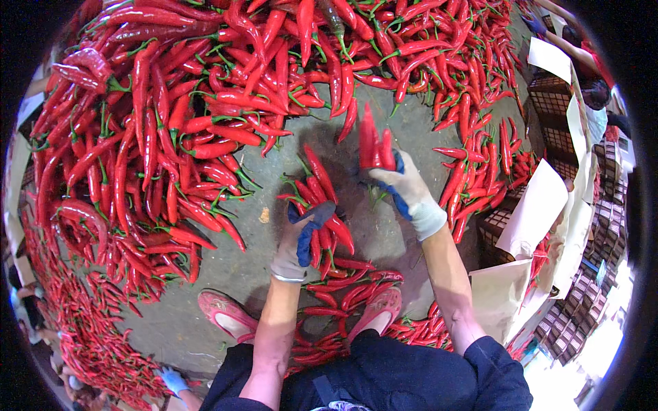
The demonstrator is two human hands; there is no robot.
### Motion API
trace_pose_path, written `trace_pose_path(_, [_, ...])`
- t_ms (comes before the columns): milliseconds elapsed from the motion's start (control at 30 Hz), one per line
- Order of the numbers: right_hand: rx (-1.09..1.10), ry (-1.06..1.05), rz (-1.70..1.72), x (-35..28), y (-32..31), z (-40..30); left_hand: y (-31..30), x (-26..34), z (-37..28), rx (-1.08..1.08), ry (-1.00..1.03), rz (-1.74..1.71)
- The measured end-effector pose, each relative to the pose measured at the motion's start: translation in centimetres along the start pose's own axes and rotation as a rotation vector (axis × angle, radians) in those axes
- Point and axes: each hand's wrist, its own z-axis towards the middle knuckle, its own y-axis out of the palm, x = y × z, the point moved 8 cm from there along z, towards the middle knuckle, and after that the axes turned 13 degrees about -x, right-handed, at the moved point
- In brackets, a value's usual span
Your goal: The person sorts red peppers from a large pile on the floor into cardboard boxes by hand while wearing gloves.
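My left hand [306, 236], in a white glove with a blue coated palm, grips a bunch of red chili peppers [321, 190]. Their green stems poke out past the thumb side and below. To its right my right hand [401, 180], gloved alike, holds a smaller bundle of red chilies [372, 141] with the tips pointing up; this bundle is slightly blurred. Both hands are above the grey concrete floor [247, 267]. Between my pink shoes [226, 311] lie loose chilies [342, 293], partly hidden by the left hand and forearm.
A large heap of red chilies [169, 103] curves around the front and left. At right stand brown plastic crates [552, 113] lined with white paper [534, 205], with stacked crates [576, 313] beyond. A co-worker's blue-gloved hand [173, 380] touches the chilies at lower left. Another person [581, 56] is at upper right.
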Motion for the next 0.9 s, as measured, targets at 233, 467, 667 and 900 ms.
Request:
trace_pose_path(233, [-0.035, -0.045, 0.227, 4.3, 6.4, -3.1, 3.8, 3.6, -0.3, 0.039, -0.030, -0.143])
trace_pose_path(467, [0.481, -0.483, 0.518, -4.0, -2.0, -18.2, 25.7, 9.7, -1.0, -0.367, 0.000, 0.244])
trace_pose_path(667, [0.984, -0.681, 0.380, 1.4, -19.8, -43.1, 53.3, 1.3, -5.1, -0.992, 0.336, 0.773])
trace_pose_path(900, [0.562, -0.641, 0.515, 17.3, -34.7, -55.9, 47.2, -0.1, -1.7, -0.859, 0.444, 0.782])
